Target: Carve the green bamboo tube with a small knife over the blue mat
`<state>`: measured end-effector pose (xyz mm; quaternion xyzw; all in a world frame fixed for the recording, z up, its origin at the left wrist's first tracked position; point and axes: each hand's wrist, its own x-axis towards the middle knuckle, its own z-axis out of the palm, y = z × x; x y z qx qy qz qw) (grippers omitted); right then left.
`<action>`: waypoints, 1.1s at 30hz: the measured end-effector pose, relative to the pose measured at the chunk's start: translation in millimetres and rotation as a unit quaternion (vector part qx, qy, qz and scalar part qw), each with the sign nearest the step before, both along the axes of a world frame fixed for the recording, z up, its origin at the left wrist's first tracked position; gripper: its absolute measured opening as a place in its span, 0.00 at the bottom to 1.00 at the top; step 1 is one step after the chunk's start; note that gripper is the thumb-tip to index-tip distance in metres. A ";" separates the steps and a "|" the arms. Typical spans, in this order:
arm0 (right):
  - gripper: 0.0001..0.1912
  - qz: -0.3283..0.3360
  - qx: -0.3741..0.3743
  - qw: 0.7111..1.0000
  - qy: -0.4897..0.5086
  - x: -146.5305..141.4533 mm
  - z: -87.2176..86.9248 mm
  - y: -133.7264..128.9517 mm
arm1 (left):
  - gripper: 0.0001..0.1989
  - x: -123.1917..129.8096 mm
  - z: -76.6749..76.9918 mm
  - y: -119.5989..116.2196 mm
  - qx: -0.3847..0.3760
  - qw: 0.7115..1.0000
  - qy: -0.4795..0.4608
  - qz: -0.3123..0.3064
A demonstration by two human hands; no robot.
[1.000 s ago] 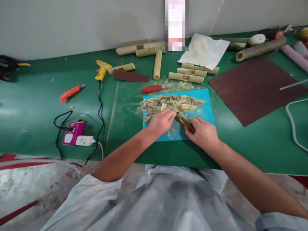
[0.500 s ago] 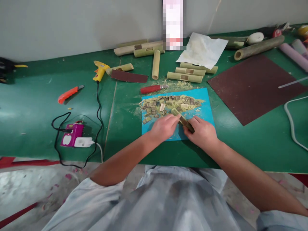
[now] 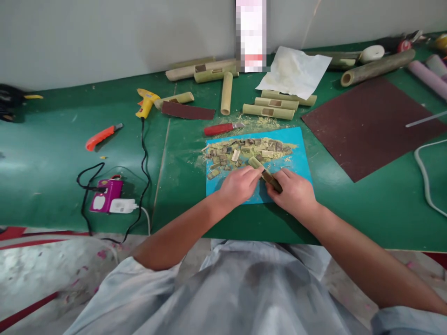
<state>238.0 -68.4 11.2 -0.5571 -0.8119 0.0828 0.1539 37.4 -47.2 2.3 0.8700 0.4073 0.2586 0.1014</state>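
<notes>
Over the blue sheet [image 3: 295,158], my right hand [image 3: 293,190] is closed around the lower end of a short bamboo tube [image 3: 257,163] with a slot cut in its side. The tube slants, its far end pointing up and left. My left hand [image 3: 240,185] is closed in a pinch at the slot, fingertips touching the tube. A small dark edge shows at those fingertips; what it belongs to is hidden. Just beyond the hands lies a heap of bamboo chips and shavings [image 3: 244,150] on the sheet. A red-handled knife [image 3: 220,129] rests behind it.
Slotted bamboo tubes [image 3: 268,111] lie behind the sheet, near white paper [image 3: 293,72]. Dark sandpaper [image 3: 359,135] is at right. At left are a yellow glue gun [image 3: 146,102], an orange cutter [image 3: 104,137] and a purple power adapter [image 3: 108,195] with a trailing cable.
My left fingertips have shifted slightly right along the slot of the tube. The right hand keeps its grip in place. The view has moved very slightly.
</notes>
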 end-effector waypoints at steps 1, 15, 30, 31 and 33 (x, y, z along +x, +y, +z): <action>0.10 0.001 0.001 1.000 0.001 -0.1 -0.1 0.0 | 0.19 -0.1 -0.1 -1.8 -0.007 1.000 0.003 -0.002; 0.10 0.027 0.017 0.999 0.004 -0.8 -2.3 -0.3 | 0.20 2.7 -1.3 -0.9 -0.001 1.000 0.025 0.008; 0.10 0.011 -0.016 1.000 0.022 -1.2 -2.7 1.6 | 0.20 5.7 -2.6 4.2 -0.021 0.999 0.043 0.012; 0.10 0.014 -0.016 1.000 0.020 -1.2 -2.4 1.6 | 0.21 5.7 -2.5 4.2 -0.021 0.999 0.044 0.011; 0.11 0.015 -0.015 1.000 0.013 -1.5 -1.7 1.4 | 0.21 6.0 -2.2 4.2 -0.023 0.999 0.041 0.014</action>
